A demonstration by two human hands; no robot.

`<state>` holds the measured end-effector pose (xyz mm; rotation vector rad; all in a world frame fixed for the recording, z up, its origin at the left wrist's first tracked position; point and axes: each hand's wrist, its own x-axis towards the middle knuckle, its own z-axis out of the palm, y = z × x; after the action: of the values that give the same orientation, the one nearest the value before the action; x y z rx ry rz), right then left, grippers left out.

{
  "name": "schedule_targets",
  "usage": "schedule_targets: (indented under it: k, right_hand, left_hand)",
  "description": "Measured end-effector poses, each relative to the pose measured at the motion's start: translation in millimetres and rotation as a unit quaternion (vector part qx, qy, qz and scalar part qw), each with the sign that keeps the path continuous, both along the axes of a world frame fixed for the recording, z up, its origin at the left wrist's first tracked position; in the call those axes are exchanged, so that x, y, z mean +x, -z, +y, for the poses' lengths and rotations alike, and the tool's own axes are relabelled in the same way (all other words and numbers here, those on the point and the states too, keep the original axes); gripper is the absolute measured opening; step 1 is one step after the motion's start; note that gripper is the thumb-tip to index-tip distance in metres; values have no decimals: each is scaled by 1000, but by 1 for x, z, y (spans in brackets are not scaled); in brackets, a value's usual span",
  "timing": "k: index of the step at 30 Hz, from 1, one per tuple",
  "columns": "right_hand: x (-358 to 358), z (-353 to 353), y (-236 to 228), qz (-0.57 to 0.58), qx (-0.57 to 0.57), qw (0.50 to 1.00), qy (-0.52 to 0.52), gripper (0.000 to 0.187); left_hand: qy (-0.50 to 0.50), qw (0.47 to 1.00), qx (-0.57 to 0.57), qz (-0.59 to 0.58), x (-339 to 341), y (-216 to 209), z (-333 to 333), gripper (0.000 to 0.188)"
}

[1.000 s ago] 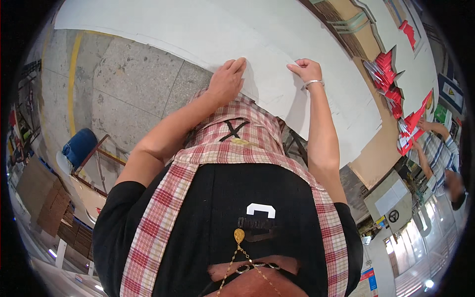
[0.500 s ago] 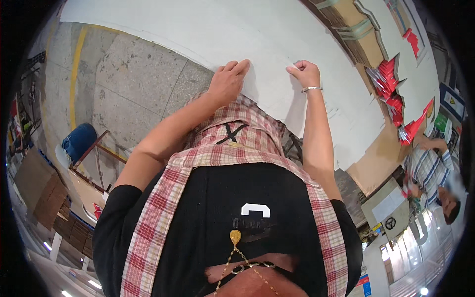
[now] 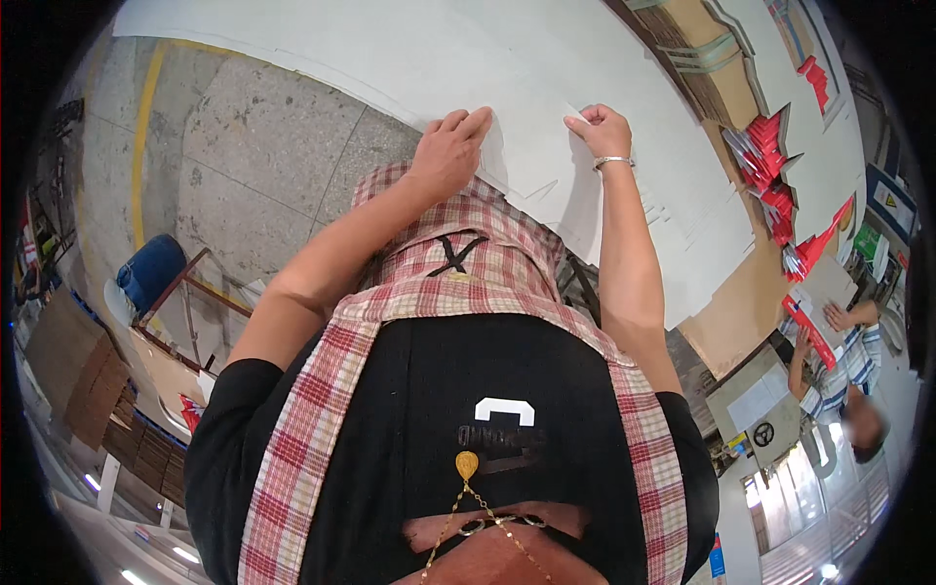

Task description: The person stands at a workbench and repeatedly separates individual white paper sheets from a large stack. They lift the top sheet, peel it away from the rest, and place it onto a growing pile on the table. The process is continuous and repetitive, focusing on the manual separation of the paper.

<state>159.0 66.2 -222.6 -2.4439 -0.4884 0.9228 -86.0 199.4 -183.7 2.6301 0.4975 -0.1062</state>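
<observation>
My right hand [image 3: 605, 134] pinches the broad, flat white card sheet [image 3: 531, 73]; leftward, my left hand [image 3: 451, 156] touches it, grip unclear.

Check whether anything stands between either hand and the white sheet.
Nothing visible does. The left hand is at the near edge of the white sheet, and the right hand is directly over it. The red pieces lie farther right, clear of both.
</observation>
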Motion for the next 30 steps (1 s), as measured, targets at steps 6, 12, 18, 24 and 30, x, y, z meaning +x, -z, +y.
schedule_targets:
  k: [6,12,18,24,30]
  right_hand:
    - [-2,8,-3,0,-25,1000,-19,33]
    - [1,3,-3,37,-40,998,19,34]
    - [-1,6,-10,29,-46,998,29,34]
    - [-2,7,-14,8,-32,999,11,34]
    - [1,-3,-2,-2,17,999,45,34]
  left_hand:
    - [-2,1000,6,-24,-5,0,1,55]
    - [-24,998,-33,-43,-5,-6,2,67]
    - [-10,1000,-13,-26,-6,-8,0,66]
    - [54,998,37,-20,-9,-6,-7,62]
    - [42,999,10,-23,-8,-8,-6,61]
